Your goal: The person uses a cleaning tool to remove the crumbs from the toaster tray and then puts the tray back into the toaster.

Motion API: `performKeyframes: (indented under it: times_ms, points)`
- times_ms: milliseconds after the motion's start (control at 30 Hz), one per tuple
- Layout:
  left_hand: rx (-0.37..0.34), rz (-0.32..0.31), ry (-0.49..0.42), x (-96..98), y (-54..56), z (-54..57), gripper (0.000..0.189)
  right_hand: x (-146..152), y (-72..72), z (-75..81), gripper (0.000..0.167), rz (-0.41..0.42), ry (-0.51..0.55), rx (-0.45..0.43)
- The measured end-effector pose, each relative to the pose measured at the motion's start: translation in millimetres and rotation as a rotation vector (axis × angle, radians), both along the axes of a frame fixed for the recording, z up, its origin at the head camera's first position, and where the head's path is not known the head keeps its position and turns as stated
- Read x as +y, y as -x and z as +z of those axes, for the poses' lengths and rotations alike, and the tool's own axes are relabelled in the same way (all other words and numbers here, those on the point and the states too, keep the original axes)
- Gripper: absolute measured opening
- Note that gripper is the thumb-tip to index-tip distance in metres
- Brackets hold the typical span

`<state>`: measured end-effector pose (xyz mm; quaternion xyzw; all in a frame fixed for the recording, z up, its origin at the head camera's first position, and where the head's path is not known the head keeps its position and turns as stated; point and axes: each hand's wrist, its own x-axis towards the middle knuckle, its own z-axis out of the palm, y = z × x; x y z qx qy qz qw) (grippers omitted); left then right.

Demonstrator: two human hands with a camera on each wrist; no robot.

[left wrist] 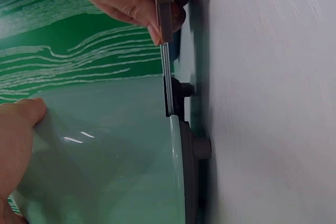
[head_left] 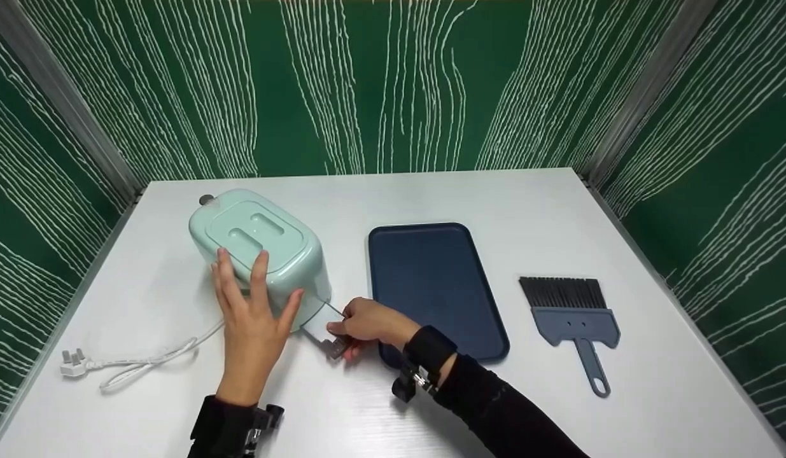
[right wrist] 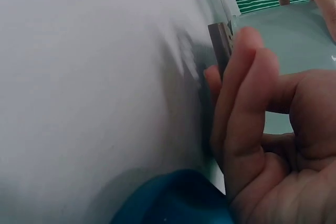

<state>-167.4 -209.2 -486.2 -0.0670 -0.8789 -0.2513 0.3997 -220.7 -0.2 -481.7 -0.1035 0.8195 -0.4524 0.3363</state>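
Note:
A mint-green toaster (head_left: 307, 277) with a lid on top stands at the left of the white table. My left hand (head_left: 249, 324) rests on its near side with fingers spread, the fingertips reaching up to the lid's edge. At the toaster's lower near end, a thin metal crumb tray (head_left: 317, 323) sticks partway out. With thumb and fingers, my right hand (head_left: 373, 323) pinches the tray's grey-brown handle (left wrist: 164, 9). In the left wrist view the tray slides into a gap low in the toaster's end, just above the dark base (left wrist: 190, 182); its inner part is hidden inside.
A dark blue tray (head_left: 431, 286) lies just right of the toaster, partly beneath my right forearm in the head view. Farther right is a grey-blue hand brush (head_left: 577, 324) with black bristles. The toaster's white cord and plug (head_left: 74, 364) lie at the left. Green walls enclose the table.

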Motion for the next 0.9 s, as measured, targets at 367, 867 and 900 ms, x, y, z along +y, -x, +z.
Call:
performKeyframes:
  times_ms: [367,867,900]
  points:
    - [0.040,-0.021,0.007,0.1,1.1,-0.3,0.079,0.9,-2.8,0.0,0.027,-0.005,-0.010,-0.002]
    - [0.025,-0.020,-0.003,-0.2,0.7,-0.9,0.080,3.3,-5.2,-2.4,0.027,-0.015,-0.030,-0.002]
    - [0.026,-0.021,-0.004,-0.4,0.9,-1.0,0.080,3.5,-5.5,-2.2,0.027,-0.015,-0.028,-0.002]
